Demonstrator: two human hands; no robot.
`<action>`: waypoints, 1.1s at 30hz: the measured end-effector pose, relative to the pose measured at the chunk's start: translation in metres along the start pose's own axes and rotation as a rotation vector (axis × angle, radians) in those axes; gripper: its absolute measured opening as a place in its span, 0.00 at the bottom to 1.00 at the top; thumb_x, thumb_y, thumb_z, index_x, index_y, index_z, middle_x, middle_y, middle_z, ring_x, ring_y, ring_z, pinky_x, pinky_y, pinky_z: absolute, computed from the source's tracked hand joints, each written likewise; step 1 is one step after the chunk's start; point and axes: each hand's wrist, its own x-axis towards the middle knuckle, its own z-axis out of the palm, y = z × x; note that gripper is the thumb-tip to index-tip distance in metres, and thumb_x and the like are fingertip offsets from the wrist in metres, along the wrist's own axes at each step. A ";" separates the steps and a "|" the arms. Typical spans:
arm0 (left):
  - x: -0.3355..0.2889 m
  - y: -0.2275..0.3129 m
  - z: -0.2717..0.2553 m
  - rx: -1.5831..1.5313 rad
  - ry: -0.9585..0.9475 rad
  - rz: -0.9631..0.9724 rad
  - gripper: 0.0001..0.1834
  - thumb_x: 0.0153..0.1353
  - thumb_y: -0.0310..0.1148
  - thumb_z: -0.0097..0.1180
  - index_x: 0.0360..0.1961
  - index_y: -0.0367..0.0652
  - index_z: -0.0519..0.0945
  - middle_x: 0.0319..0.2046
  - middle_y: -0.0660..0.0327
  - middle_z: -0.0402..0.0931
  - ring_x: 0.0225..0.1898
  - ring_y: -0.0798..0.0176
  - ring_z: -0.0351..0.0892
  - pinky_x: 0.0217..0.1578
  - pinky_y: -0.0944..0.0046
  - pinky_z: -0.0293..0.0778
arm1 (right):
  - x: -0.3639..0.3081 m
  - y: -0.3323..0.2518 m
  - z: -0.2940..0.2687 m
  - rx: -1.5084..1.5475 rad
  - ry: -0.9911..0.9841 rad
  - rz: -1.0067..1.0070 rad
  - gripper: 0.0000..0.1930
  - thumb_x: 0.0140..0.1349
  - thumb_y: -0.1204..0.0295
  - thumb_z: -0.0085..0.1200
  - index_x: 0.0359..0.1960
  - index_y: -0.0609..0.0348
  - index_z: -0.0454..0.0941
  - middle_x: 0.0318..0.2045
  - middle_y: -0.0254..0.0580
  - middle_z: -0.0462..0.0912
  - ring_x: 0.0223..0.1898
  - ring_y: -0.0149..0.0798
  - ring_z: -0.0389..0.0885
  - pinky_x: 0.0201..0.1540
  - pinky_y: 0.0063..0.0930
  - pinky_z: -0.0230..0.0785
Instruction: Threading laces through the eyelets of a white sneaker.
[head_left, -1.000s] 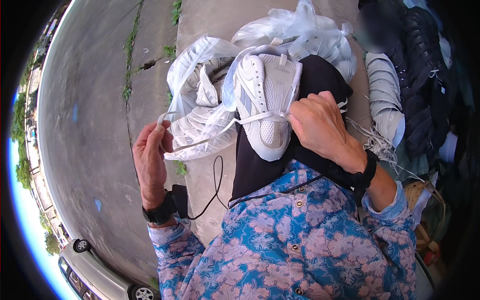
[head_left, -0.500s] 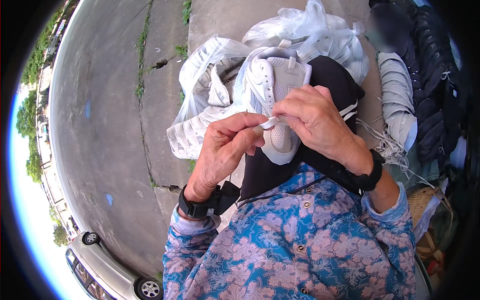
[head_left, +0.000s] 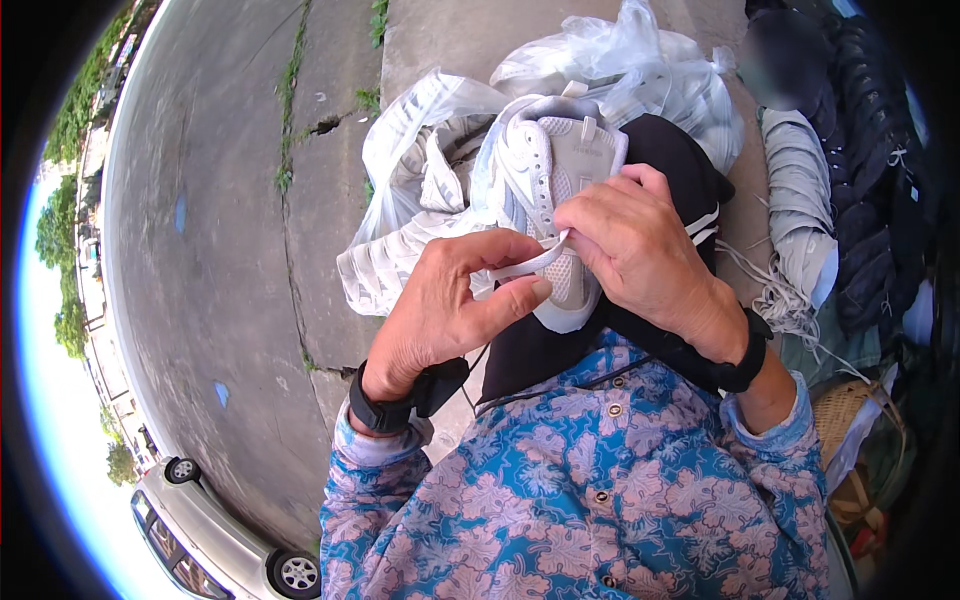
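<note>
A pale grey and white sneaker (head_left: 572, 180) rests across my lap, toe toward me, tongue standing up and eyelets showing along its left side. Over its toe, my right hand (head_left: 635, 255) pinches a flat white shoelace (head_left: 530, 266) between thumb and fingertips. The lace curves left from that pinch into the gap of my left hand (head_left: 450, 295). There the thumb and index finger are spread apart, with the lace lying between them. My other left fingers are mostly hidden behind the hand.
Beyond my knees lie clear plastic bags (head_left: 640, 80) with pale shoe parts. To the right are stacked grey shoe uppers (head_left: 797, 190), a row of dark uppers (head_left: 870, 170), loose white laces (head_left: 785, 295) and a wicker basket (head_left: 840, 415). A silver car (head_left: 215, 530) stands at lower left.
My left thumb and index finger have parted from their pinch, and the hand has shifted slightly left. More lace now shows between the hands; my right hand keeps its pinch.
</note>
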 end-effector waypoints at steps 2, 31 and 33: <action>0.004 0.008 0.006 0.032 0.030 -0.046 0.29 0.56 0.51 0.65 0.42 0.30 0.81 0.34 0.55 0.82 0.37 0.63 0.79 0.42 0.63 0.73 | 0.003 -0.010 0.000 -0.088 -0.087 -0.039 0.07 0.56 0.75 0.59 0.36 0.55 0.77 0.29 0.34 0.79 0.36 0.39 0.78 0.51 0.40 0.59; 0.017 -0.021 0.033 0.185 0.327 0.039 0.07 0.57 0.28 0.60 0.27 0.34 0.79 0.18 0.50 0.76 0.20 0.52 0.77 0.24 0.58 0.71 | -0.021 0.002 0.007 -0.025 -0.051 0.081 0.11 0.51 0.78 0.61 0.37 0.53 0.80 0.33 0.32 0.76 0.40 0.38 0.73 0.47 0.34 0.59; 0.021 -0.020 0.037 0.389 0.335 0.172 0.08 0.55 0.28 0.59 0.23 0.37 0.75 0.19 0.51 0.75 0.22 0.47 0.77 0.24 0.54 0.71 | -0.020 0.001 0.007 -0.034 -0.054 0.074 0.11 0.51 0.78 0.61 0.37 0.53 0.80 0.33 0.32 0.76 0.40 0.38 0.73 0.47 0.34 0.59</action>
